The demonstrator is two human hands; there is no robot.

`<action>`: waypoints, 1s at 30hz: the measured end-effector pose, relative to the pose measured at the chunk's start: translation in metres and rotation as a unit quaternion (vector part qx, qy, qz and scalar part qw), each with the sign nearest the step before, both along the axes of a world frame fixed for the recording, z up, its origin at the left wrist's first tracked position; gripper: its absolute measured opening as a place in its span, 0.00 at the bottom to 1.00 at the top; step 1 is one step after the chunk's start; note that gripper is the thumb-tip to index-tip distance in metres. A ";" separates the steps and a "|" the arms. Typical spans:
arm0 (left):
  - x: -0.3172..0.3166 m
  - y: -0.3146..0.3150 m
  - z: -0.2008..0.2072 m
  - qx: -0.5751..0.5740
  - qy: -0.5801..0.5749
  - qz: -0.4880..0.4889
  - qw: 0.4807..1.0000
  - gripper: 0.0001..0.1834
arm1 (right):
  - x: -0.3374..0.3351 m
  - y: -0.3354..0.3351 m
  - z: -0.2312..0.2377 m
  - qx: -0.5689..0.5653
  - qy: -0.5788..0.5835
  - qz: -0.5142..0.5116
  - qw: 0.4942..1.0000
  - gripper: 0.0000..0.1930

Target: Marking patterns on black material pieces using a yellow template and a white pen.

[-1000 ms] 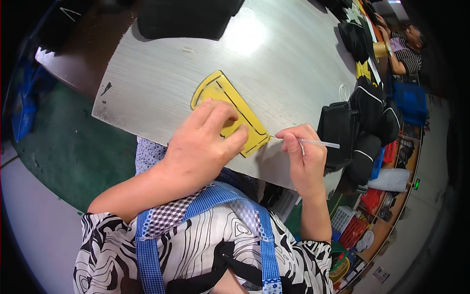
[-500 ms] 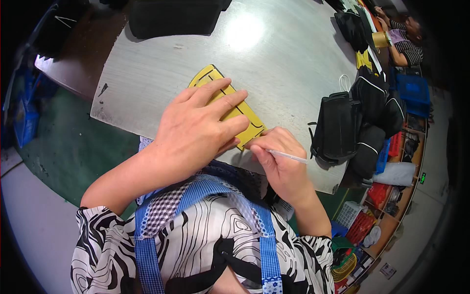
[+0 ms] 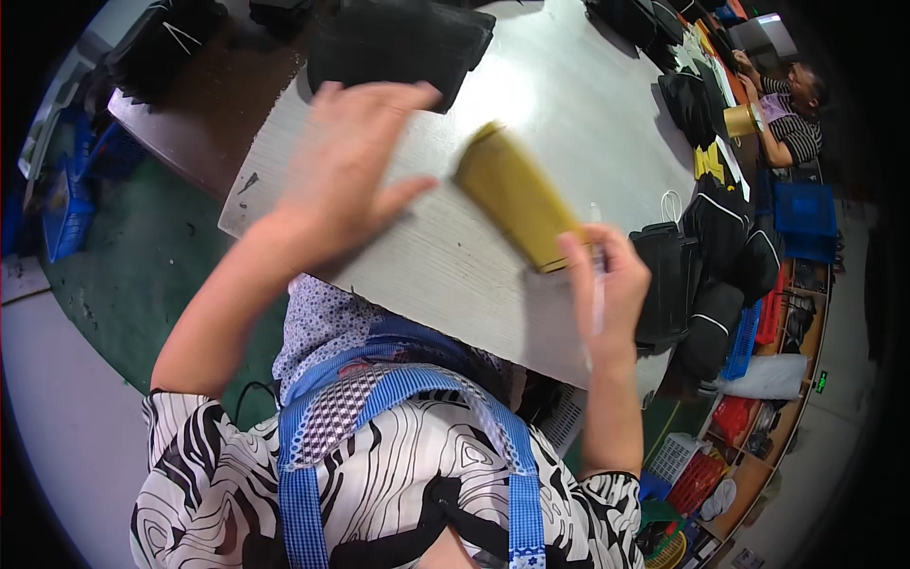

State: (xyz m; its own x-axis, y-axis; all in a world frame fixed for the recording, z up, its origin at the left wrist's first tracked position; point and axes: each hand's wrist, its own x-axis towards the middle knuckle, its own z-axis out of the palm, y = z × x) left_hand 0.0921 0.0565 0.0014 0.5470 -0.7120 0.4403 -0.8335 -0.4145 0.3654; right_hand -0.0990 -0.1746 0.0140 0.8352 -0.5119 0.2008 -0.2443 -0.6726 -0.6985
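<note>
piece (image 3: 521, 199) in right hand (image 3: 616, 289): is blurred yellow, dark-edged | stick (image 3: 598, 299), same hand: whitish | tabletop (image 3: 445, 275) beneath hands: pale grey | stack (image 3: 403, 43) beyond left hand (image 3: 351, 161): black | pouch (image 3: 718, 223) right of right hand: black, white-piped

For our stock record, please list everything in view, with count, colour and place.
Wood-grain board: one, grey, centre.
Flat tapered piece: one, yellow, in the right grip.
Slim pen-like stick: one, whitish, same grip.
Flat panel: at least one, black, board's far side.
Fabric-like bags: several, black, right of board.
Bundles: several, black, upper left.
Plastic bins: several, blue, far left and right.
Cylindrical tub: one, gold, upper right.
Plastic basket: at least one, red, lower right.
Co-worker: one, striped top, upper right.
Left grip: one, bare, open, over board.
Right grip: one, bare, closed.
</note>
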 end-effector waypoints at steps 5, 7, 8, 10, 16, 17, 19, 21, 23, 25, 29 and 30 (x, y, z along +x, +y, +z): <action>-0.018 0.038 -0.004 0.168 0.026 0.013 0.985 0.42 | -0.006 -0.051 0.007 -0.283 -0.026 0.032 0.958 0.07; -0.047 0.039 0.003 0.159 0.057 -0.041 0.985 0.41 | -0.018 -0.042 0.011 -0.105 -0.067 -0.024 0.992 0.07; -0.058 0.039 0.007 0.150 0.085 -0.094 0.981 0.39 | -0.021 -0.034 0.012 -0.105 -0.066 -0.023 0.992 0.07; -0.069 0.037 0.005 0.097 0.105 -0.086 0.986 0.35 | -0.024 -0.007 0.014 0.181 -0.036 -0.021 0.983 0.06; -0.083 0.007 -0.005 -0.060 0.113 -0.104 0.986 0.21 | -0.004 0.051 -0.006 0.166 0.029 0.034 0.985 0.08; -0.085 0.004 -0.009 -0.048 0.116 -0.090 0.988 0.21 | -0.001 0.051 -0.008 0.083 0.031 0.057 0.994 0.09; -0.086 0.003 -0.010 -0.028 0.110 -0.075 0.991 0.23 | 0.003 0.049 -0.008 -0.093 0.044 0.110 0.989 0.12; -0.086 0.004 -0.012 -0.028 0.109 -0.069 0.991 0.23 | 0.010 0.045 0.004 -0.056 0.024 0.106 0.993 0.14; -0.087 0.005 -0.014 -0.030 0.109 -0.061 0.992 0.23 | 0.015 0.037 0.011 0.029 -0.013 0.107 0.994 0.19; -0.085 0.004 -0.016 -0.033 0.110 -0.062 0.991 0.22 | 0.028 0.034 0.013 0.090 -0.023 0.105 0.990 0.19; -0.083 0.004 -0.016 -0.026 0.124 -0.073 0.989 0.21 | 0.077 0.046 0.015 0.116 -0.048 0.210 0.970 0.10; -0.083 0.006 -0.019 -0.014 0.118 -0.077 0.990 0.21 | 0.090 0.052 0.011 0.071 -0.041 0.282 0.956 0.08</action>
State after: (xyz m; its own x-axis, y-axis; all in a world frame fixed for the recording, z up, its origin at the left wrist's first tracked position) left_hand 0.0094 0.0621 -0.0179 0.5227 -0.7847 0.3331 -0.7758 -0.2759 0.5674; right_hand -0.0090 -0.1223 0.0254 0.9711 -0.0123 0.2385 0.1877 -0.5783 -0.7940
